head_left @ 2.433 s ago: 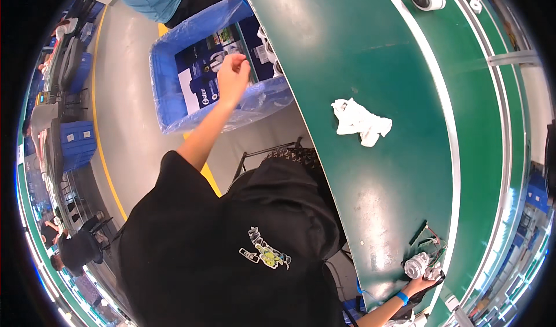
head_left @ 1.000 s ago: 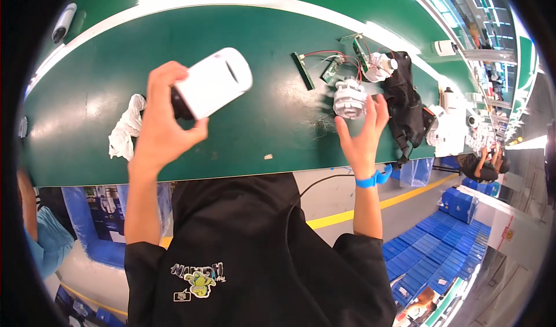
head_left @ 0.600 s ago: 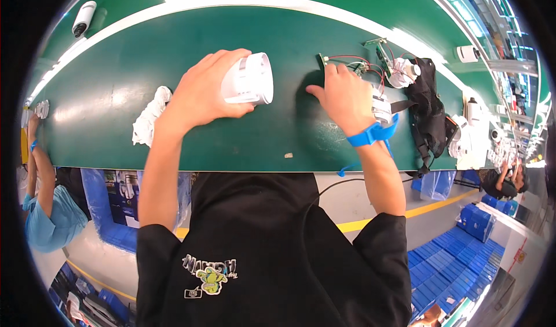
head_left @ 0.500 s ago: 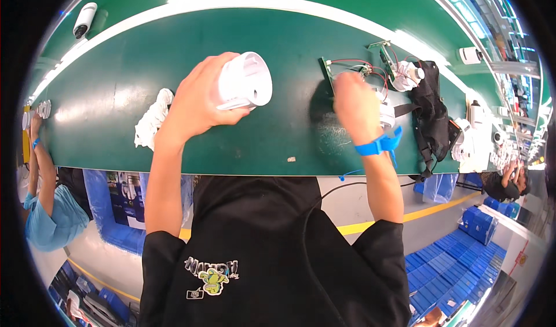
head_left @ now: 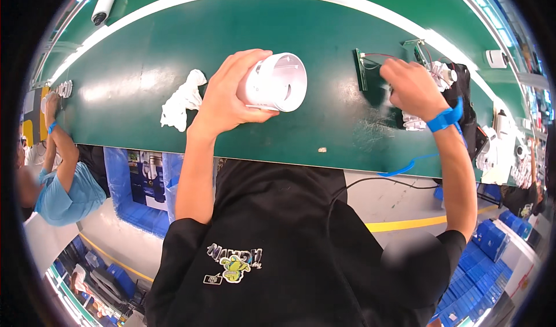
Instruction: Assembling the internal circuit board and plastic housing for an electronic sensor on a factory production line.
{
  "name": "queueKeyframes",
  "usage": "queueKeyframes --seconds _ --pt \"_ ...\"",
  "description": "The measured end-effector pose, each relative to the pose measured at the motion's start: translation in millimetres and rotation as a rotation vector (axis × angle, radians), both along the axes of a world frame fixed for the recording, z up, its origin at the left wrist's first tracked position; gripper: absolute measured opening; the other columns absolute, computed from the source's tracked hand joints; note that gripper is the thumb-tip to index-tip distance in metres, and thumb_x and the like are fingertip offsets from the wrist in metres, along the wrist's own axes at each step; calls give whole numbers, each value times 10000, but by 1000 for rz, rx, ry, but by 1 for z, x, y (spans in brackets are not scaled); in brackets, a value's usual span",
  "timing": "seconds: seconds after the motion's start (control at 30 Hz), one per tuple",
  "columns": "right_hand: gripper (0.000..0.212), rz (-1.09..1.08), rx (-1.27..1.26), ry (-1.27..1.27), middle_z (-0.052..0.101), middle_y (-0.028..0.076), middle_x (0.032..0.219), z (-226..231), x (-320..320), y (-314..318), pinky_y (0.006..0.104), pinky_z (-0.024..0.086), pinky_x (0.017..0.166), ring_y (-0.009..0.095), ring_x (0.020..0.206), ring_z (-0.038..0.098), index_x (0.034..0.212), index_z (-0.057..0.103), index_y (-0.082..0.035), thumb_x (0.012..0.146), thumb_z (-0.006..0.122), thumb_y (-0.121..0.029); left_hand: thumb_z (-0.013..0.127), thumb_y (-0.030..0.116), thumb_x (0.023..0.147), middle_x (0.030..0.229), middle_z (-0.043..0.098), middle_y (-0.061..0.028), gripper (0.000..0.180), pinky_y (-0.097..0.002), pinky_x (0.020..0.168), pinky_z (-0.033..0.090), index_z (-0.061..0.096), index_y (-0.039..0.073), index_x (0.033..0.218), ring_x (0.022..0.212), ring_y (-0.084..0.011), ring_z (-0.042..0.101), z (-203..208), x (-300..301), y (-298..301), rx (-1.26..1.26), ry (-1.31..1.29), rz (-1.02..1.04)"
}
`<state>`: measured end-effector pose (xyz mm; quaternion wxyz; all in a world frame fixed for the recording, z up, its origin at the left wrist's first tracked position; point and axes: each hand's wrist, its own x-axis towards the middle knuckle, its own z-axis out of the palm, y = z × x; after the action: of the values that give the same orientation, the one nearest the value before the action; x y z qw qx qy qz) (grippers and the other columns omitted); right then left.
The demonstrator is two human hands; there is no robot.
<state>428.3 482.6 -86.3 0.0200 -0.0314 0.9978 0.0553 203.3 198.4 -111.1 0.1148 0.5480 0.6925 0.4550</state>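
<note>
My left hand (head_left: 229, 101) is wrapped round a white cylindrical housing (head_left: 260, 89), raised over the green bench (head_left: 324, 118). The housing tilts to the right, and its open, hollow end shows a hole in the inner wall. On the right, my right hand (head_left: 414, 89) is over a wired assembly, fingers curled inward. It is slightly blurred, and whatever its fingertips hold is hidden. A narrow green circuit board (head_left: 361, 71) stands just left of those fingers, with a red wire running from it. Below the hand a white ribbed part (head_left: 413, 122) partly shows. A blue strap (head_left: 445, 119) circles my right wrist.
Left of my left arm lies a crumpled white cloth (head_left: 184, 102). A second board assembly with a white round part (head_left: 443, 75) stands beside a black bag (head_left: 462, 89) on the right. White cameras (head_left: 103, 7) stand beyond the bench. At far left is another person's hand (head_left: 51, 104).
The whole view has shifted, so the bench things appear farther right. My right hand has moved right, away from the narrow circuit board. My left hand keeps its hold on the white housing.
</note>
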Motion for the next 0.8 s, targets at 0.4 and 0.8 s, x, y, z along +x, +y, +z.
queueKeyframes --seconds 0.4,0.8 --pt "229 -586 -1486 849 650 149 1019 19 10 -81 223 504 627 125 742 616 1112 489 27 884 516 38 863 129 467 1180 594 -109 820 -377 910 471 557 65 1225 1083 -281 573 -2 -3 0 82 40 -39" --pt "264 -376 -1504 943 600 139 915 -8 -13 -185 300 525 691 202 782 625 927 618 33 726 506 163 819 120 498 1209 595 -113 766 -391 949 446 560 58 1215 1115 -299 556 3 -3 5 41 13 -258"
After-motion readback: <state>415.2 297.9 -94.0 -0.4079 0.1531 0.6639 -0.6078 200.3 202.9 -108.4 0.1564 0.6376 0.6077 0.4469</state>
